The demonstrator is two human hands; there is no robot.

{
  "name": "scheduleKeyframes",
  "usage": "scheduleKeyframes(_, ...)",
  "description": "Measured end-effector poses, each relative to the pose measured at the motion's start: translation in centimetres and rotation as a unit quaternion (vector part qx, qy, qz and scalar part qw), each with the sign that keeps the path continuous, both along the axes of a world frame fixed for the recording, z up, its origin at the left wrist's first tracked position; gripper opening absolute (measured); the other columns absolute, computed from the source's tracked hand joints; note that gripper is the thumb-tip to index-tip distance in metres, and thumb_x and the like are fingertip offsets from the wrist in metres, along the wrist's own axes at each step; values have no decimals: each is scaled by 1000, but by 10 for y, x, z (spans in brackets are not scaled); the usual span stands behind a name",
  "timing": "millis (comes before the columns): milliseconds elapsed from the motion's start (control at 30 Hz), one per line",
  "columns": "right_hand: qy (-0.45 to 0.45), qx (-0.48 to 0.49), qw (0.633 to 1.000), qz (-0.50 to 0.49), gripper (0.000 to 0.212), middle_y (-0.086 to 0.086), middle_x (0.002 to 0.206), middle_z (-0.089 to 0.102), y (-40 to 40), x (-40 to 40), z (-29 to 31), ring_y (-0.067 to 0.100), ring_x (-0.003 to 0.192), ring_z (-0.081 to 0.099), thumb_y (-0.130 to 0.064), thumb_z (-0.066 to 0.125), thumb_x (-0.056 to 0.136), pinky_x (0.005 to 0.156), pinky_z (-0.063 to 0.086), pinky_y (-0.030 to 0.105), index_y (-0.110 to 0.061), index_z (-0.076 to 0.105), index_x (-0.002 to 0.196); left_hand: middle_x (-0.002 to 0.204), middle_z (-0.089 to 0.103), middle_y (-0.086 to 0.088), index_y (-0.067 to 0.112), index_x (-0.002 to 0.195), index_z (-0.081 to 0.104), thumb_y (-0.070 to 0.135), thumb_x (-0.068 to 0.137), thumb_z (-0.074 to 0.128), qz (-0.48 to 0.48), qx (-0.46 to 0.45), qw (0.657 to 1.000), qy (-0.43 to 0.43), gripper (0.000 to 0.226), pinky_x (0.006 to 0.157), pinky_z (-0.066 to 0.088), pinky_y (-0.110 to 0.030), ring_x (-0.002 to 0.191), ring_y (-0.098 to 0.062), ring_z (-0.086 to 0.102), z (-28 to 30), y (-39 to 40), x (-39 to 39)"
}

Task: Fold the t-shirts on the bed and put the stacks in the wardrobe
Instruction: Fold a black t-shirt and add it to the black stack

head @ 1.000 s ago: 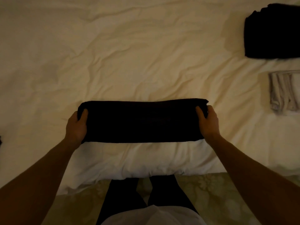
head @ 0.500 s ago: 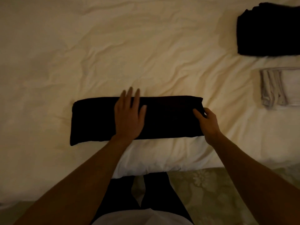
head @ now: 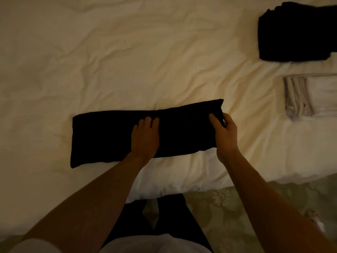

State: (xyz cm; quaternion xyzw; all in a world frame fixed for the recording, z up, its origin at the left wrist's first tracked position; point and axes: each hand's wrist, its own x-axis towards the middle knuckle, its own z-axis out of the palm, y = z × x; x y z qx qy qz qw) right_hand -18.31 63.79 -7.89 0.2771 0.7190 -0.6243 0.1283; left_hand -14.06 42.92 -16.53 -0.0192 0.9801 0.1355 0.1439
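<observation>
- The left hand (head: 145,137) lies flat on the middle of the black t-shirt (head: 109,136), palm down, fingers straight and close together, pressing the cloth onto the bed (head: 127,61)
- The right hand (head: 225,133) grips the right end of the same shirt: thumb on top of the cloth, fingers curled round the edge, and that end is lifted a little off the sheet
- The black t-shirt is folded into a long narrow band lying crosswise near the front edge of the bed, its left end flat on the sheet, its right corner raised and tilted up
- No print, label or writing can be read on it; the light is dim and the cloth shows as plain black
- Well apart, at the far right of the bed, sits a stack of folded black t-shirts (head: 295,31)
- Just in front of that stack, apart from it, lies a stack of folded light grey t-shirts (head: 310,95), cut by the picture's right edge; no lettering shows on either
- The bed has a wrinkled cream sheet
- In front of the bed a carpet with a pale flower pattern (head: 228,207) shows, with the person's dark trousers (head: 169,216) between the forearms
</observation>
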Motion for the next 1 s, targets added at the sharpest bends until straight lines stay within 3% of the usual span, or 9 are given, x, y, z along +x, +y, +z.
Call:
scheduleKeyframes(167, 8, -80, 997, 17, 26, 8, 107, 71, -48, 4, 29, 20, 93, 72, -19, 62, 95, 79, 60, 35, -12, 55, 120, 159, 20, -13, 17, 158, 7, 46, 103, 31, -21, -53, 997, -46, 66, 106, 30, -44, 137, -36, 30, 9, 13, 3)
scheduleKeyframes(267, 10, -55, 993, 101, 29, 10, 111, 67, -89, 9, 37, 20, 93, 71, -17, 65, 93, 76, 60, 33, -10, 54, 120, 158, 26, -11, 19, 155, 20, 38, 95, 54, 13, 84, 995, -47, 72, 109, 35, -46, 136, -34, 34, 16, 4, 15)
scheduleKeyframes(367, 25, 23, 981, 192, 29, 8, 102, 65, -131, 15, 36, 22, 90, 67, -26, 71, 88, 78, 58, 40, -12, 54, 108, 120, 63, -6, 20, 128, 56, 29, 100, 48, 235, 313, 920, 15, 31, 89, 52, -42, 107, -26, 63, 28, -33, 21)
scheduleKeyframes(467, 46, 84, 963, 253, 26, 3, 82, 59, -173, 21, 31, 16, 74, 60, -25, 71, 88, 66, 50, 29, -9, 51, 94, 97, 70, -5, 13, 122, 61, 30, 105, 43, 404, 405, 820, 17, 30, 78, 56, -37, 86, -20, 67, 46, -88, 32)
scheduleKeyframes(567, 55, 134, 937, 318, 23, -6, 74, 53, -215, 31, 20, 9, 68, 53, -25, 69, 90, 61, 43, 22, -13, 49, 92, 97, 71, -7, 15, 120, 64, 33, 105, 43, 436, 478, 762, -26, 32, 71, 57, -30, 85, -23, 69, 62, -138, 43)
scheduleKeyframes(700, 18, 179, 894, 411, 23, 2, 97, 60, -265, 50, 1, 18, 85, 60, -25, 64, 92, 74, 50, 32, -14, 49, 106, 105, 73, -2, 24, 117, 68, 55, 99, 44, 445, 527, 718, -90, 43, 85, 57, -36, 96, -20, 70, 71, -173, 48)
scheduleKeyframes(800, -9, 125, 869, 479, 32, 10, 112, 65, -286, 67, -6, 24, 99, 64, -20, 63, 92, 87, 55, 38, -8, 56, 121, 109, 72, 5, 31, 113, 69, 68, 87, 53, 415, 491, 760, -102, 48, 96, 52, -40, 102, -14, 68, 61, -188, 55)
scheduleKeyframes(867, -16, 81, 871, 485, 30, 11, 111, 68, -283, 74, -6, 23, 98, 66, -10, 56, 93, 88, 56, 38, -6, 60, 123, 114, 69, 7, 32, 124, 63, 70, 83, 56, 396, 452, 793, -100, 57, 95, 52, -39, 104, -13, 66, 57, -188, 58)
scheduleKeyframes(1000, -12, 10, 946, 323, 26, 10, 98, 70, -247, 74, 0, 14, 85, 69, 4, 44, 95, 79, 57, 27, -4, 65, 107, 125, 60, 7, 27, 142, 46, 59, 87, 63, 382, 413, 819, -111, 66, 86, 47, -27, 112, -16, 60, 56, -174, 51)
